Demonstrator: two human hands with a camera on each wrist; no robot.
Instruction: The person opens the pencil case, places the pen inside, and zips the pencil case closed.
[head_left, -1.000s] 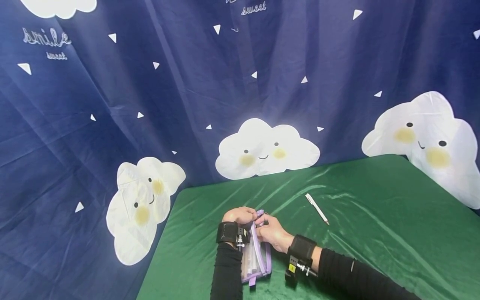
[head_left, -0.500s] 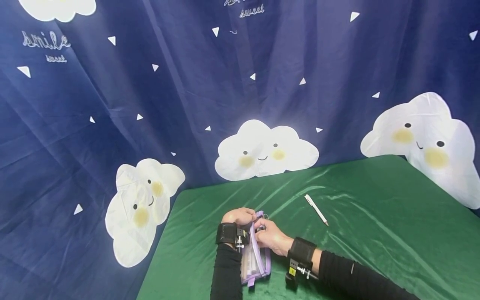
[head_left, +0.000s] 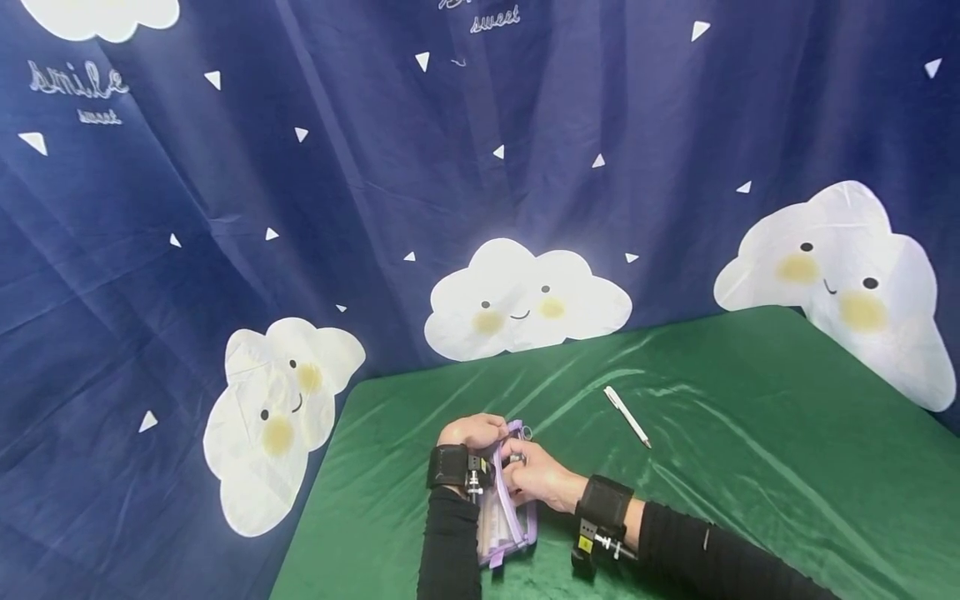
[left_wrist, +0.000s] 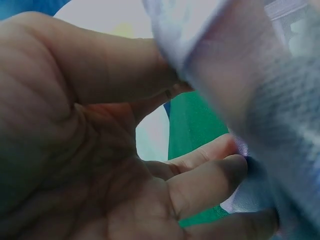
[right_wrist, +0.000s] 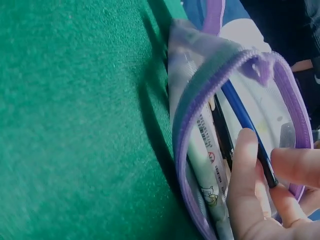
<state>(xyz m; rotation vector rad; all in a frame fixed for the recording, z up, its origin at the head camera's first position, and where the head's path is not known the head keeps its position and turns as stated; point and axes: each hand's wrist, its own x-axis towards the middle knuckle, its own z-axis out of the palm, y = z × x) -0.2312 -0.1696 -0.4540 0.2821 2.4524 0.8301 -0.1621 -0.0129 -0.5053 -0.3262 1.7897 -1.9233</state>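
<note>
A clear pencil pouch [head_left: 491, 521] with purple zip edging lies unzipped in front of me in the head view. My left hand [head_left: 474, 430] pinches its far end between thumb and fingers. Inside the mouth of the pouch, my right hand [head_left: 543, 479] holds a blue pen [right_wrist: 239, 106] near its black end, as the right wrist view shows. Beside that pen are a black pen [right_wrist: 223, 127] and a pale green printed pen [right_wrist: 200, 155]. The left wrist view shows my left thumb [left_wrist: 115, 65] against the pouch's fabric, close and blurred.
On the green cloth [head_left: 712, 500] to the right of my hands lies a white pen [head_left: 627, 417]. A small metal ring [head_left: 527, 433] hangs at the pouch's far end. Behind the table hangs a blue curtain [head_left: 375, 125] with smiling clouds.
My right hand has shifted slightly toward me and deeper into the pouch mouth, leaving the metal ring uncovered. My left hand keeps its hold on the pouch's end.
</note>
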